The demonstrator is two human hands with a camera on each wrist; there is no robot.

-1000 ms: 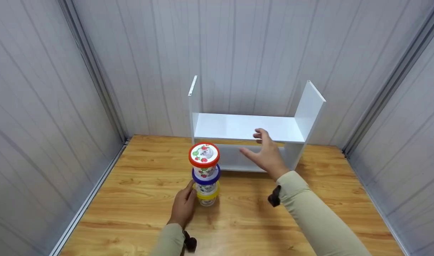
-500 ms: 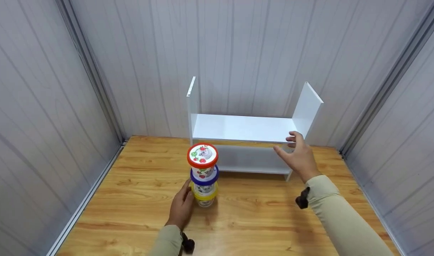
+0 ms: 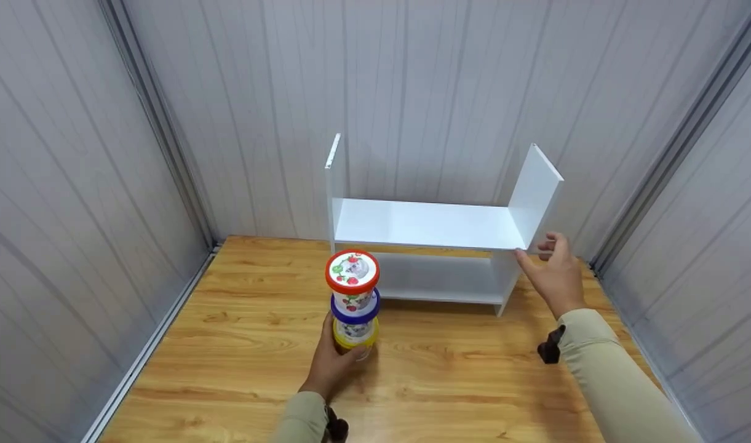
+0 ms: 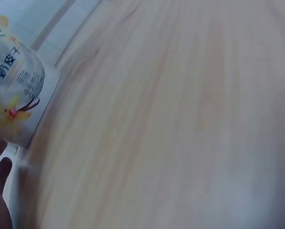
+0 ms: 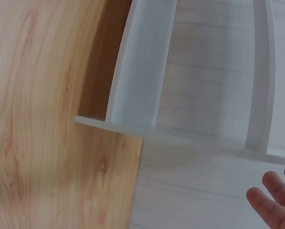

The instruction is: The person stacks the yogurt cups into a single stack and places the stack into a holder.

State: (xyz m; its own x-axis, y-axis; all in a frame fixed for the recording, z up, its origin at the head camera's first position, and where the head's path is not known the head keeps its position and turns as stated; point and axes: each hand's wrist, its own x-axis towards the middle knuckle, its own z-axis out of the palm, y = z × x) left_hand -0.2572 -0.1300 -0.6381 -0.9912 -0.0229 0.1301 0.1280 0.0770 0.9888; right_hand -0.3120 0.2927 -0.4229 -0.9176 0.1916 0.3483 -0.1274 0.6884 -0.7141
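Three lidded paper tubs stand stacked on the wooden table. The red-lidded tub (image 3: 352,271) is on top, the blue-lidded tub (image 3: 354,315) in the middle and the yellow-lidded tub (image 3: 355,337) at the bottom. My left hand (image 3: 331,364) grips the yellow-lidded tub low on its side, thumb in front. In the left wrist view, a tub with a yellow flower (image 4: 12,113) shows at the edge beside the fingers. At the right end of the white shelf (image 3: 427,224), my right hand (image 3: 556,277) holds nothing, its thumb tip close by the upper board's front corner and its fingers loosely bent.
The two-level shelf stands against the panelled back wall (image 3: 375,92), its right side panel (image 3: 535,191) rising above the upper board. Panelled walls close in the table (image 3: 240,363) at left and right. The stack overlaps the shelf's lower left front in the head view.
My right hand has moved right, from in front of the shelf to its right end. My left hand has come round the bottom tub, thumb now in front. The stack stays in place.
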